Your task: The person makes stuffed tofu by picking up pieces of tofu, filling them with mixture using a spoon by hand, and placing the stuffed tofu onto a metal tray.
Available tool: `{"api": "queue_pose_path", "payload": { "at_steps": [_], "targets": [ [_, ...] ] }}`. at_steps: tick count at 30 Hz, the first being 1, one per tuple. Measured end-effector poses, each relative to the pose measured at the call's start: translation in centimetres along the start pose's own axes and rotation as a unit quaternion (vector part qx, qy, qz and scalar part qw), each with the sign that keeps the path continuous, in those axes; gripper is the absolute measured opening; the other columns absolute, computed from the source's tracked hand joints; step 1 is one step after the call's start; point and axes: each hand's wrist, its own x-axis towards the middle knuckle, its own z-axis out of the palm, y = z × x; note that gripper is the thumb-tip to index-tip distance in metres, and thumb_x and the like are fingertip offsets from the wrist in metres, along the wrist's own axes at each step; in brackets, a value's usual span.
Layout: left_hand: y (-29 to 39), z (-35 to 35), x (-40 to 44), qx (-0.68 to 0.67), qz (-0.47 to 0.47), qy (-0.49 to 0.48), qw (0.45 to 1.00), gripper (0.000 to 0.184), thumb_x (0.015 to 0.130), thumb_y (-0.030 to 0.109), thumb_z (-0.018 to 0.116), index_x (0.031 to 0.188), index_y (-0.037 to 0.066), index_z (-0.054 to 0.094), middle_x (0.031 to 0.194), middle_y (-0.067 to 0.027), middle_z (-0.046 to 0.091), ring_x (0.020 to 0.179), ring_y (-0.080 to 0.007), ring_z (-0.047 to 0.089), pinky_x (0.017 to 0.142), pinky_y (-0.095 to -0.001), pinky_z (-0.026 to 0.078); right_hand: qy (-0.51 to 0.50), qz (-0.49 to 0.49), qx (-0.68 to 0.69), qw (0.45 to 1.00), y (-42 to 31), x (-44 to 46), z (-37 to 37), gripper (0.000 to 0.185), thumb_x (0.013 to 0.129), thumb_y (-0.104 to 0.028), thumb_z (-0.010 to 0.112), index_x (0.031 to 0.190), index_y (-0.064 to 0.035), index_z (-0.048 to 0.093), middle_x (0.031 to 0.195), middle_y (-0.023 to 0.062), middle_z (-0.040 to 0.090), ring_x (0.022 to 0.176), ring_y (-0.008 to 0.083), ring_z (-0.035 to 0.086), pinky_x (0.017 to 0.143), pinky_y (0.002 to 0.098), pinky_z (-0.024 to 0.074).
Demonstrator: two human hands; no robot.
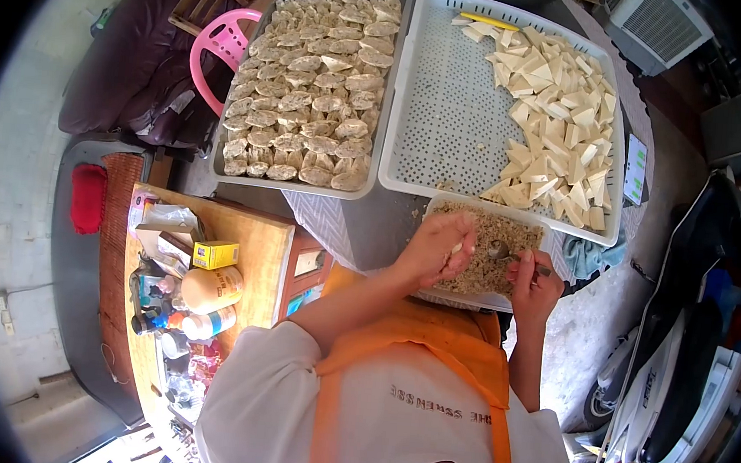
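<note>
My left hand (439,247) is curled around a pale piece of tofu (456,249), over the left part of a white tub of crumbly brown filling (471,279). In my right hand (534,284) is a metal spoon (500,249), its bowl at the filling. Behind the tub, a white perforated tray (451,90) holds many pale cut triangles (560,151) on its right side and a yellow tool (490,21) near its back edge. To its left, a metal tray (365,192) carries rows of filled pieces (303,96).
A pink round-framed object (220,44) stands left of the metal tray. Jars, bottles and a yellow box (215,255) crowd the wooden table (260,249) at left. A blue cloth (593,256) lies right of the tub; a scooter (664,368) is at the right.
</note>
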Motion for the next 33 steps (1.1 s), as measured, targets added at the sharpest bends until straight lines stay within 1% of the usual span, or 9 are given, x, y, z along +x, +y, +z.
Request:
{"api": "queue_pose_path", "payload": {
  "at_steps": [3,6,9,15,18,24,27,30,33],
  "targets": [
    [-0.6,-0.3,0.4,0.000,0.001,0.021,1.000,0.040,0.099,0.033,0.041,0.069,0.008,0.046,0.055,-0.0013,0.043,0.042,-0.0084,0.035,0.034,-0.0220,0.024,0.001,-0.002,-0.002,1.000,-0.2,0.0,0.0,0.018,0.093,-0.010,0.054,0.087,0.0049,0.062,0.060,0.0087,0.063,0.053,0.0114,0.063,0.047,0.0226,0.0484],
    [-0.5,0.6,1.1,-0.151,0.025,0.038,0.987,0.042,0.099,0.035,0.041,0.067,0.009,0.042,0.053,-0.0005,0.038,0.041,-0.0085,0.032,0.034,-0.0228,0.022,0.000,0.000,-0.003,1.000,-0.4,0.1,0.0,0.018,0.093,-0.010,0.054,0.087,0.0049,0.062,0.060,0.0085,0.063,0.052,0.0115,0.063,0.047,0.0227,0.0485],
    [-1.0,-0.7,1.3,-0.126,0.043,-0.047,0.990,0.043,0.099,0.037,0.041,0.066,0.009,0.038,0.053,0.0001,0.035,0.041,-0.0086,0.029,0.035,-0.0229,0.020,0.001,0.002,-0.004,1.000,-0.2,0.0,0.0,0.018,0.093,-0.010,0.054,0.086,0.0047,0.062,0.060,0.0084,0.063,0.052,0.0115,0.063,0.047,0.0227,0.0484],
    [0.0,0.2,0.5,-0.015,-0.051,0.034,0.998,0.033,0.098,0.036,0.040,0.082,0.009,0.052,0.054,0.0030,0.036,0.043,-0.0085,0.031,0.038,-0.0229,0.024,0.003,-0.012,-0.010,1.000,-0.1,0.0,0.0,0.018,0.093,-0.010,0.054,0.085,0.0042,0.061,0.059,0.0084,0.062,0.051,0.0116,0.063,0.047,0.0228,0.0480],
    [-0.1,0.7,0.4,-0.004,0.006,0.019,1.000,0.030,0.098,0.033,0.041,0.091,0.008,0.056,0.055,0.0041,0.037,0.044,-0.0068,0.033,0.039,-0.0222,0.025,0.004,-0.011,-0.008,1.000,0.0,0.0,0.0,0.017,0.093,-0.009,0.054,0.084,0.0041,0.061,0.059,0.0084,0.062,0.051,0.0118,0.063,0.047,0.0229,0.0479],
    [-1.0,-0.9,1.4,-0.076,0.024,-0.026,0.996,0.036,0.098,0.034,0.040,0.071,0.012,0.045,0.055,0.0031,0.034,0.044,-0.0086,0.031,0.040,-0.0230,0.025,0.003,-0.011,0.000,1.000,0.1,0.0,0.1,0.017,0.093,-0.008,0.054,0.084,0.0042,0.062,0.060,0.0085,0.062,0.051,0.0118,0.063,0.047,0.0228,0.0477],
    [-0.4,-0.1,0.6,-0.051,-0.022,0.019,0.998,0.040,0.097,0.035,0.040,0.064,0.014,0.037,0.054,0.0025,0.030,0.043,-0.0092,0.028,0.039,-0.0237,0.023,0.004,-0.018,0.000,1.000,0.1,0.0,0.1,0.017,0.093,-0.008,0.054,0.084,0.0043,0.062,0.060,0.0086,0.063,0.051,0.0118,0.063,0.047,0.0228,0.0477],
    [-0.4,-1.2,0.5,-0.093,-0.058,-0.034,0.993,0.034,0.097,0.034,0.042,0.070,0.013,0.044,0.061,0.0014,0.040,0.050,-0.0101,0.039,0.043,-0.0229,0.031,0.004,-0.021,-0.001,1.000,0.1,0.0,0.1,0.017,0.093,-0.008,0.054,0.084,0.0043,0.062,0.060,0.0087,0.063,0.051,0.0119,0.063,0.046,0.0228,0.0476],
    [-0.8,0.2,0.9,-0.149,-0.010,0.048,0.988,0.023,0.098,0.028,0.042,0.092,0.009,0.053,0.075,-0.0018,0.050,0.067,-0.0115,0.051,0.057,-0.0232,0.042,0.002,-0.021,-0.004,1.000,0.0,0.1,0.0,0.017,0.093,-0.008,0.054,0.084,0.0042,0.062,0.061,0.0087,0.063,0.051,0.0120,0.063,0.046,0.0227,0.0477]
  ]
}}
